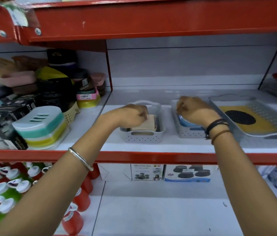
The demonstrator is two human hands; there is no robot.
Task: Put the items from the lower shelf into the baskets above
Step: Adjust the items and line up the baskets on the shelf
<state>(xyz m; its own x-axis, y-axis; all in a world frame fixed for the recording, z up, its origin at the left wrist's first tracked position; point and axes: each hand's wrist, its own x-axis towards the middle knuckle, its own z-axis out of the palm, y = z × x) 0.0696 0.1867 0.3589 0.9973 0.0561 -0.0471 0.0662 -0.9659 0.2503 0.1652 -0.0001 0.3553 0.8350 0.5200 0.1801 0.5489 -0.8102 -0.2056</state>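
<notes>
Two small grey perforated baskets stand on the upper white shelf. My left hand point(131, 115) is over the left basket point(142, 136), fingers closed on a beige box-like item point(145, 123) that sits inside it. My right hand point(194, 110) reaches into the right basket point(189, 133), fingers curled over a blue and white item point(186, 122); whether it grips that item is hidden. A large grey tray-basket point(236, 106) at the right holds a yellow mat with a black round disc point(240, 117).
Stacked soap dishes point(40, 126) and black boxes crowd the left bay. The red shelf edge point(151, 157) runs below my wrists. On the lower shelf stand two printed boxes point(170, 172) at the back, and red and green bottles point(6, 189) at the left.
</notes>
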